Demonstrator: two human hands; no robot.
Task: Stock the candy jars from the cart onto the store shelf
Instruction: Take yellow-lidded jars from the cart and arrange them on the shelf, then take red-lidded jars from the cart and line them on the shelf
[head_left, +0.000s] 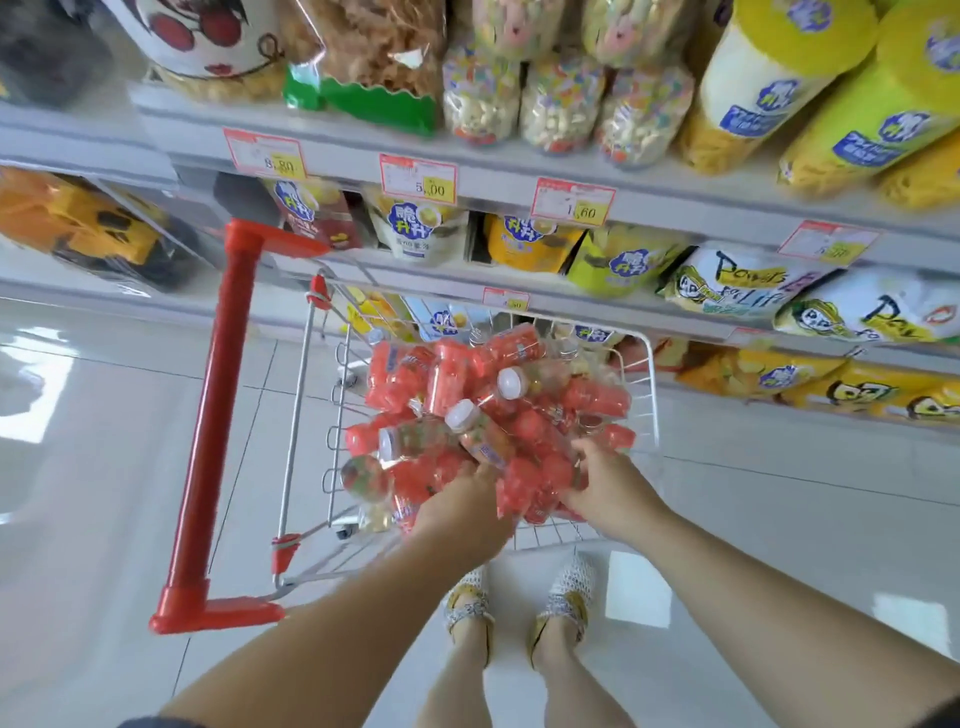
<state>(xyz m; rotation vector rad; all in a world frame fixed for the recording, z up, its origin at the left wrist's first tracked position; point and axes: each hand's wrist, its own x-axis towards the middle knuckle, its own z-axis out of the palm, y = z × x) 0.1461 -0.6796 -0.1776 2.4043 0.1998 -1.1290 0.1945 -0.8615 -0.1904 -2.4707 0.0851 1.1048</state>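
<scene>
Candy jars (498, 410) heaped in wire cart (218, 415) beside snack shelf (493, 174); right hand (608, 483) curls its fingers round jars at the pile's near edge; left hand (467, 504) buried alongside, grip not discernible

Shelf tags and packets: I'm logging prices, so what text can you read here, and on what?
"8.80": left price tag.
"5.00": second price tag.
".60", first digit unclear: third price tag.
"脆升升": white pouch.
"Paw's" and "Life": white-and-yellow bag.
Too blurred to read: fourth price tag, lower price tag, labels on the candy jars.
</scene>
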